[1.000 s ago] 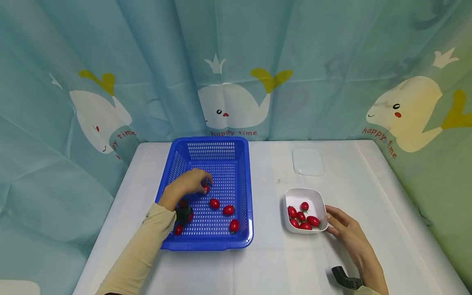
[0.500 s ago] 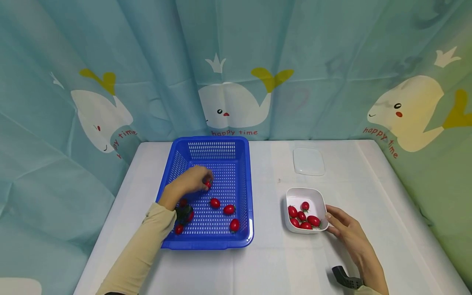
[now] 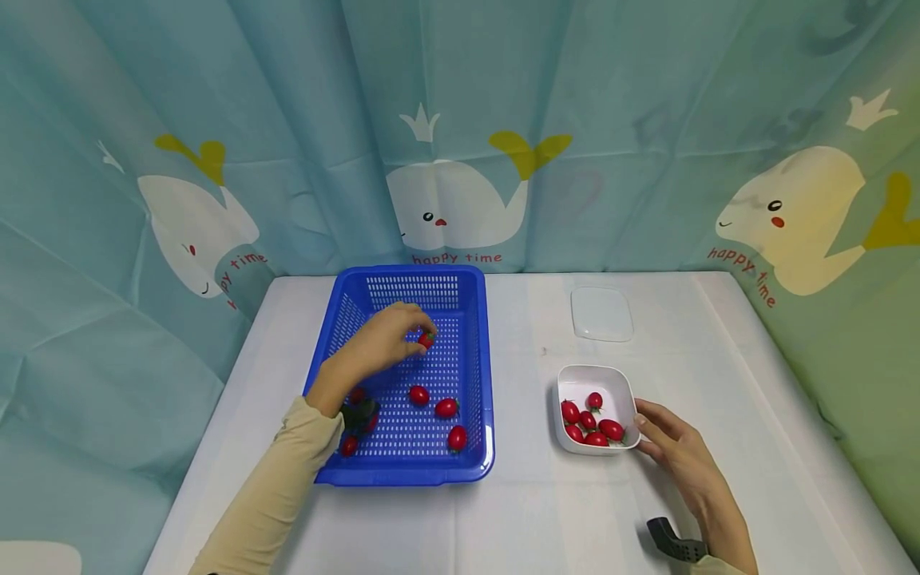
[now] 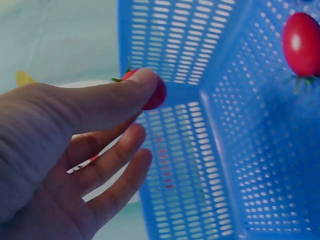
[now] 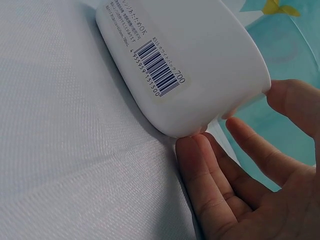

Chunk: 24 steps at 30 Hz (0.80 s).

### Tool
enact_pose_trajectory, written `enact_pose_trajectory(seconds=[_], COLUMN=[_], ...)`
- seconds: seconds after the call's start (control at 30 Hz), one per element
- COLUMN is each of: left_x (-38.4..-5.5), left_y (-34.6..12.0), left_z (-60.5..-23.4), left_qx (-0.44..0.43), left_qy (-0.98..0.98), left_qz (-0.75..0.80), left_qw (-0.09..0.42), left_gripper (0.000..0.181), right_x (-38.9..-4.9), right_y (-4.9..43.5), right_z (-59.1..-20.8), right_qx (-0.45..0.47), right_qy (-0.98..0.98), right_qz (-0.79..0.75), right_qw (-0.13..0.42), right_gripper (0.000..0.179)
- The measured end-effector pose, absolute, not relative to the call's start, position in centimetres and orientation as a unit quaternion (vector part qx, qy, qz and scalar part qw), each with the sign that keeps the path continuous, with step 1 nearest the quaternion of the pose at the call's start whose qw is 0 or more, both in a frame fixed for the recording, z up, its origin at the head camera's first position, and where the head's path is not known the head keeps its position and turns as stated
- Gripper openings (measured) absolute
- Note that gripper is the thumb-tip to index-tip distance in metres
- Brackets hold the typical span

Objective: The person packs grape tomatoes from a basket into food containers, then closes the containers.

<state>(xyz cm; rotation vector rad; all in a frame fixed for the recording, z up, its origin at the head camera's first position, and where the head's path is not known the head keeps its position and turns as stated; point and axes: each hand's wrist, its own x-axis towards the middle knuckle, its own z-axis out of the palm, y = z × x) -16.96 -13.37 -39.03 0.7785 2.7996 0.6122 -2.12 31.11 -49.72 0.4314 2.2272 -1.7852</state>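
My left hand point(image 3: 384, 339) is over the blue plastic basket point(image 3: 490, 383), pinching a cherry tomato point(image 3: 427, 340) between thumb and fingers. In the left wrist view this tomato point(image 4: 160, 94) shows green leaf tips, and the thumb covers part of it. Several other cherry tomatoes lie on the basket floor, among them one by the right wall point(image 3: 457, 438). To the right, my right hand point(image 3: 679, 451) holds a white square container point(image 3: 616, 388) at its near right corner, thumb at the rim. Several cherry tomatoes are inside. A barcode label shows on the container point(image 5: 220, 55) in the right wrist view.
A clear lid point(image 3: 602, 314) lies flat on the white tablecloth point(image 3: 525, 511) behind the container. A blue-green curtain point(image 3: 618, 96) with whale prints hangs along the table's back edge and sides. A dark wrist mount point(image 3: 676, 545) sits at the right wrist.
My left hand has risen from the basket floor and moved away and to the right, carrying the pinched cherry tomato. The right hand and container have stayed in place.
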Motion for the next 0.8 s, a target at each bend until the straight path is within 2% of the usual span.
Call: enact_pose_trajectory(seconds=[0.17, 0.8], left_x=[-16.4, -14.8], left_y=[-12.7, -9.4], left_z=[-37.8, -34.6], left_qx=[0.265, 0.313], left_qy=[0.940, 0.919], left_qz=[0.208, 0.236], left_qw=[0.061, 0.038], left_gripper=[0.024, 0.040], right_x=[-2.1, -2.2], right_y=[31.0, 31.0], right_z=[-49.7, -49.6], right_qx=[0.148, 0.152], right_qy=[0.771, 0.772], right_qz=[-0.605, -0.602], right_qw=[0.128, 0.136], right_gripper=[0.067, 0.069])
